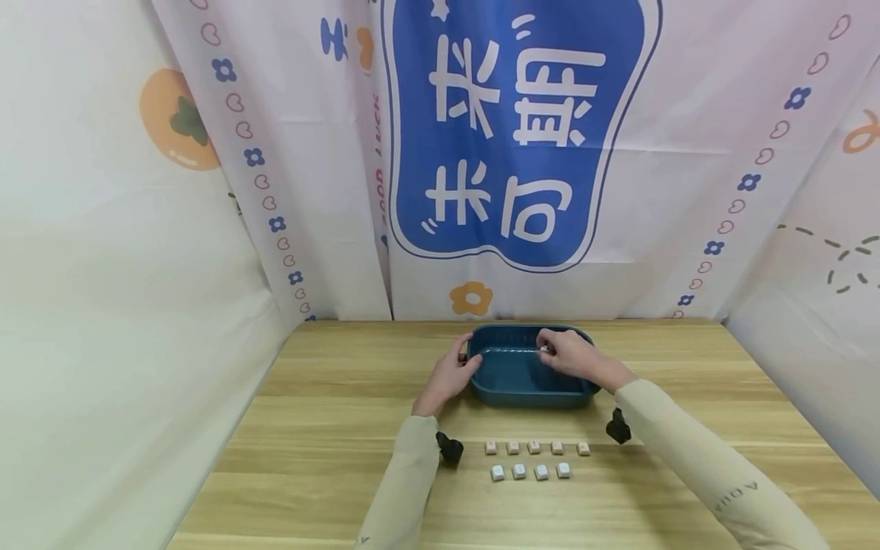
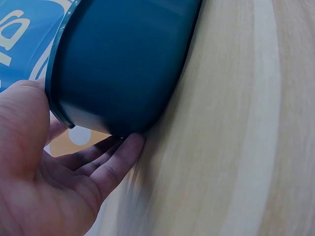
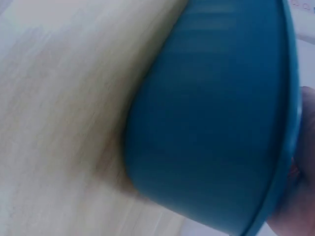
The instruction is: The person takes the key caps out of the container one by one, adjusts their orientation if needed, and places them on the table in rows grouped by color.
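A dark teal plastic tub with rounded corners stands towards the back of the wooden table. My left hand holds its left end, thumb at the rim and fingers against the outer wall. In the left wrist view, the fingertips reach the lower edge of the tub wall. Over the tub's right part, my right hand pinches a small white keycap between thumb and fingers. The right wrist view has the tub wall covering most of that hand.
Two rows of small keycaps lie in front of the tub: a back row of cream ones and a front row of whiter ones. Black wrist mounts hang at both sleeves. A printed curtain hangs behind the table.
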`<state>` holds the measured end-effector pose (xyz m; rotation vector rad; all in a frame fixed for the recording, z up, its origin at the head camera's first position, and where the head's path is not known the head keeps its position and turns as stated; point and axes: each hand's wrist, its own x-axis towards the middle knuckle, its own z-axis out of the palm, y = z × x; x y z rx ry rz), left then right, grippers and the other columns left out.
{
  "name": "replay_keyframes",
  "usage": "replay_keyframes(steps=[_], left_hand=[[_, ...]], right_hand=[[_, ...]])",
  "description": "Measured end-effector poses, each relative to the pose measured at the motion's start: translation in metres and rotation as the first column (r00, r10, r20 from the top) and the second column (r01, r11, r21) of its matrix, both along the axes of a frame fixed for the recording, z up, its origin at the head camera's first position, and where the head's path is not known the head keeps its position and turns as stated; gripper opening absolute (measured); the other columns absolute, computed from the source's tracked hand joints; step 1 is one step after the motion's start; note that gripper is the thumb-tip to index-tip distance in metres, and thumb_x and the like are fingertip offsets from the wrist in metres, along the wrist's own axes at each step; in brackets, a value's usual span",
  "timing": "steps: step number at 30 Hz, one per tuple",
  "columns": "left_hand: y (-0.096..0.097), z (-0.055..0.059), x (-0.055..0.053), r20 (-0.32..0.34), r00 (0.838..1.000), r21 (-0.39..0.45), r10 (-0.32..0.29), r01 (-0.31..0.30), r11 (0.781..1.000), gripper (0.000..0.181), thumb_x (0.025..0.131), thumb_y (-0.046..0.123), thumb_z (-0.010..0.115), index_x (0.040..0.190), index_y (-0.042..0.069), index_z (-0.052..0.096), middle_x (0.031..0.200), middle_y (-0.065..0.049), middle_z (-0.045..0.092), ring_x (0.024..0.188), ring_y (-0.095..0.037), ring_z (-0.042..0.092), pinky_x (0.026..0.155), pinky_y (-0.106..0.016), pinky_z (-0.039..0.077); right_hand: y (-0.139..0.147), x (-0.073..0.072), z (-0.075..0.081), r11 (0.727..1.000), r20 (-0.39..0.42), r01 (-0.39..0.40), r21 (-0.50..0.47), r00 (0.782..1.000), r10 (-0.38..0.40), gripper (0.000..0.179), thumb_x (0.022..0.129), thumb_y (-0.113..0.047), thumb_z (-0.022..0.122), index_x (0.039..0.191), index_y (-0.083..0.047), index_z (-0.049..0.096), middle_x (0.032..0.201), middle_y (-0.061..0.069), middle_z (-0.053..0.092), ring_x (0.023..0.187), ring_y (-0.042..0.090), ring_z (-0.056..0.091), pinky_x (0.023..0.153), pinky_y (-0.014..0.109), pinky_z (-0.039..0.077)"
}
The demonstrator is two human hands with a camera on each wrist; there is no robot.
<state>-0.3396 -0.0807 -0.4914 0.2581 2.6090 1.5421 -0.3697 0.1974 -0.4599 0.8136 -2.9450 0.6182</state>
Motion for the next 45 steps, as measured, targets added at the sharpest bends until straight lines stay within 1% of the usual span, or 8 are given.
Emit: replay_keyframes(steps=[8,13,17,23,32,36,42,45], left_hand=[[0.0,-0.001,0.0,0.0,1.0,-0.005,0.01,-0.01,1.0,0.058,0.1,0.037,0.053,0.153,0.029,0.031,0.144,-0.017,0.052,0.129,-0.031,0.053,0.101,-0.052,0.047],[0.0,-0.002,-0.001,0.01,1.0,0.001,0.008,-0.008,1.0,0.057,0.101,0.036,0.053,0.153,0.031,0.031,0.145,-0.017,0.05,0.13,-0.031,0.051,0.103,-0.052,0.046],[0.0,-0.001,-0.002,0.01,1.0,-0.006,0.005,-0.005,1.0,0.057,0.101,0.038,0.052,0.153,0.031,0.031,0.144,-0.017,0.05,0.129,-0.031,0.051,0.102,-0.051,0.046],[0.0,0.0,-0.002,0.009,1.0,-0.026,0.004,-0.004,1.0,0.058,0.1,0.042,0.053,0.153,0.032,0.031,0.145,-0.017,0.049,0.131,-0.031,0.051,0.103,-0.052,0.045],[0.0,-0.001,-0.001,0.009,1.0,-0.028,0.004,-0.004,1.0,0.059,0.1,0.041,0.052,0.154,0.031,0.03,0.145,-0.018,0.05,0.131,-0.032,0.051,0.101,-0.052,0.046],[0.0,0.0,0.0,0.004,1.0,-0.028,0.0,0.0,1.0,0.059,0.101,0.04,0.052,0.154,0.03,0.03,0.145,-0.018,0.05,0.13,-0.032,0.051,0.099,-0.051,0.047],[0.0,0.001,0.0,0.001,1.0,-0.036,0.002,-0.002,0.999,0.058,0.1,0.041,0.053,0.153,0.032,0.031,0.143,-0.017,0.052,0.128,-0.031,0.053,0.099,-0.05,0.047],[0.0,0.0,0.0,0.001,1.0,-0.032,0.004,-0.004,0.999,0.058,0.1,0.041,0.053,0.153,0.032,0.031,0.142,-0.016,0.053,0.126,-0.03,0.054,0.099,-0.049,0.048]], right_hand=[[0.005,0.015,0.007,0.998,-0.086,-0.006,-0.06,0.996,0.001,0.018,0.094,-0.017,0.062,0.108,-0.005,0.062,0.075,-0.003,0.059,0.055,0.006,0.046,0.058,0.026,0.043],[0.008,0.026,0.014,0.993,-0.058,0.031,-0.114,0.998,-0.038,0.017,0.096,-0.019,0.061,0.109,-0.007,0.061,0.075,-0.004,0.06,0.055,0.006,0.049,0.057,0.026,0.043],[0.01,0.035,0.02,0.987,-0.025,0.047,-0.154,0.998,-0.052,0.019,0.097,-0.021,0.06,0.11,-0.007,0.062,0.082,-0.002,0.067,0.061,0.005,0.056,0.061,0.028,0.048],[0.015,0.048,0.023,0.988,-0.081,0.042,-0.15,0.995,-0.054,0.02,0.096,-0.022,0.062,0.109,-0.008,0.065,0.087,-0.003,0.07,0.067,0.003,0.055,0.064,0.026,0.048],[0.022,0.064,0.021,0.978,-0.05,0.041,-0.207,0.997,-0.053,0.012,0.097,-0.023,0.061,0.103,-0.012,0.061,0.074,-0.002,0.069,0.057,0.002,0.057,0.059,0.023,0.046],[0.024,0.071,0.021,0.972,-0.03,0.041,-0.229,0.998,-0.049,0.011,0.098,-0.022,0.06,0.104,-0.012,0.06,0.076,0.001,0.071,0.059,0.006,0.064,0.059,0.023,0.048],[0.029,0.082,0.023,0.978,-0.033,0.053,-0.203,0.998,-0.061,0.012,0.098,-0.026,0.06,0.104,-0.016,0.06,0.076,-0.009,0.065,0.061,0.003,0.056,0.06,0.023,0.047],[0.03,0.087,0.025,0.98,-0.053,0.042,-0.194,0.997,-0.053,0.012,0.099,-0.026,0.059,0.104,-0.015,0.06,0.078,-0.011,0.065,0.063,0.001,0.054,0.061,0.022,0.047]])
